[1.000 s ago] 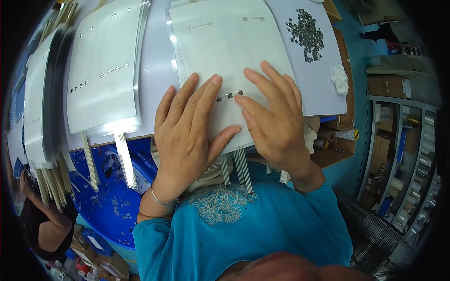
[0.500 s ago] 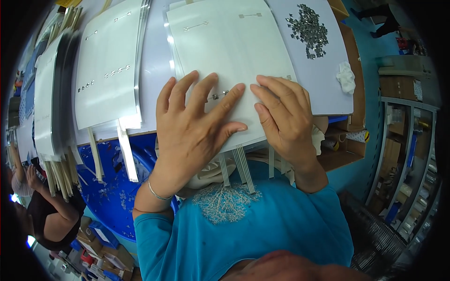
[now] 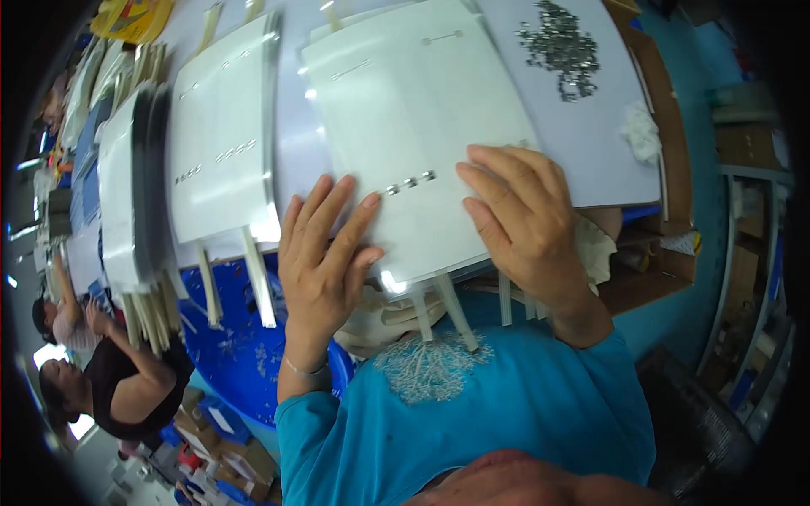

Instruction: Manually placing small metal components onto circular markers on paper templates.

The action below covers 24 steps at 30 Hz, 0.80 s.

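A stack of white plastic sheets lies in front of me, with flat striped ribbon tails hanging from its near edge. Across the top sheet runs a short row of small shiny metal pieces. My left hand is open at the sheet's left edge, fingertips spread on or just over it. Over the right edge, my right hand is also open, its fingers slightly bent and apart; it covers part of the sheet there. Neither hand holds anything that I can see.
A heap of small metal pieces lies at the far right, with crumpled white tissue nearby. Further sheet stacks stand left. Below the table edge are a blue tub and a cardboard box. A co-worker sits left.
My left hand has drawn back left and nearer me, uncovering the row of metal pieces. The right hand keeps about its place on the sheet. The whole view has shifted slightly.
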### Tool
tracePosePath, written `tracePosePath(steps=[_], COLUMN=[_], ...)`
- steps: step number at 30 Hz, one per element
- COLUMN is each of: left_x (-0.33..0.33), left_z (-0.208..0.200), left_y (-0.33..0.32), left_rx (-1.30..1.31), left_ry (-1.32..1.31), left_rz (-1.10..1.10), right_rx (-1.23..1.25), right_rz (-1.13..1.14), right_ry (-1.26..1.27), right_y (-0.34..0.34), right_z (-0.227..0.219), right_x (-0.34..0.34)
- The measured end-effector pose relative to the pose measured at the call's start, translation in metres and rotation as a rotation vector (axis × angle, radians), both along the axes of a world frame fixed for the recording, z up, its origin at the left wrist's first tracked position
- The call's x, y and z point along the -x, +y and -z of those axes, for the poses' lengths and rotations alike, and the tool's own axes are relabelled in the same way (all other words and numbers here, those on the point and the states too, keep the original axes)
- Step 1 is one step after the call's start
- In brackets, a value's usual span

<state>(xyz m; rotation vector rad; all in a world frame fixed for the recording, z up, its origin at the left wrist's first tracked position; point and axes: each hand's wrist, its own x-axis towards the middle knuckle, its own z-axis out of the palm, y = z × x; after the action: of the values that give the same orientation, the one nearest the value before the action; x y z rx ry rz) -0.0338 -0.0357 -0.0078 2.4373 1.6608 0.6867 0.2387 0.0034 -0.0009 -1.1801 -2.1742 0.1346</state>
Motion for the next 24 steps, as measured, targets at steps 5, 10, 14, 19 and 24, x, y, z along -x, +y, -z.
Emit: tracePosePath(steps=[5, 10, 14, 19, 24], left_x=[0.002, -0.017, -0.036, -0.037, -0.029], left_z=[0.007, 0.003, -0.006, -0.002, -0.006], left_y=[-0.008, 0.006, 0.023, 0.028, 0.028], left_rx=[-0.025, -0.089, -0.097, -0.033, 0.016], left_ry=[-0.020, -0.180, -0.169, -0.088, -0.141], left_rz=[-0.053, 0.021, 0.083, 0.101, 0.109], right_rx=[-0.028, -0.100, -0.037, -0.071, 0.012], right_rz=[0.171, 0.326, 0.246, 0.296, 0.381], right_ry=[0.138, -0.169, -0.226, 0.028, 0.174], right_y=[0.030, 0.069, 0.057, 0.023, 0.012], right_z=[-0.007, -0.008, -0.008, -0.010, -0.008], right_x=[-0.038, -0.071, -0.079, -0.088, -0.083])
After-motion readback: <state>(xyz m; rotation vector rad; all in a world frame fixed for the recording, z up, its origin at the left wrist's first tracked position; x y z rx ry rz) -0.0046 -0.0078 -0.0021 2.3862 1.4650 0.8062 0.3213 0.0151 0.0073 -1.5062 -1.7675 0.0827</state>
